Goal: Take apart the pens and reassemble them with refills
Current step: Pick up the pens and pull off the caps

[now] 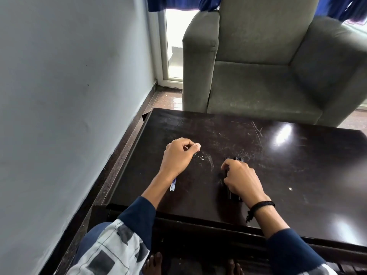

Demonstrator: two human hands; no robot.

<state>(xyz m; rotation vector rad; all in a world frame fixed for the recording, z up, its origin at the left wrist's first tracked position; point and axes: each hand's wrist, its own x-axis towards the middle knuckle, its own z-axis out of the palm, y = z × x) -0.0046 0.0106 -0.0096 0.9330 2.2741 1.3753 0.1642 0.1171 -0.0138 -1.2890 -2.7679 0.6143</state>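
Note:
Several dark pens [237,159] lie in a bunch on the dark table [278,175], mostly hidden under my right hand [241,178], whose curled fingers rest on them. A few thin white refills [173,184] with blue marks peek out from under my left wrist. My left hand [179,155] hovers over the table's left part with its fingers curled and the thumb against the forefinger; I cannot tell whether it pinches anything.
A grey armchair [268,62] stands right behind the table's far edge. A pale wall [69,86] runs close along the left. My knee in patterned cloth [111,249] and my bare feet are under the near edge.

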